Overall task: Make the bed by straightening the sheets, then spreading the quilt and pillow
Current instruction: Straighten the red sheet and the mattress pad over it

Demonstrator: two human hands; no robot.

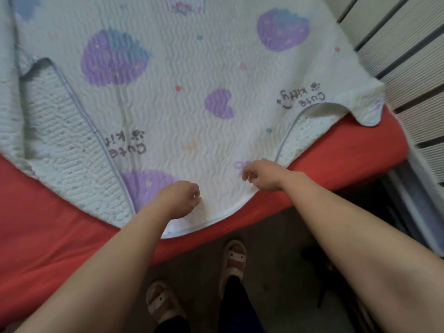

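Red sheet (336, 159), patterned quilt (192, 68) lying on it, slatted wall (396, 44) beside

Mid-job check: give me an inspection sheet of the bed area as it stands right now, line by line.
Surface: red sheet covers the bed and looks smooth where it shows.
Job's things: white quilt with purple prints lies askew on the sheet. Its left fold and right fold are turned over, underside up. No pillow in view.
Clutter: nothing seen.
Hands: left hand and right hand are at the quilt's near edge, fingers curled. Whether they grip it cannot be told.
Cables: nothing seen.
Surroundings: slatted panel at right, grey floor, sandalled feet.
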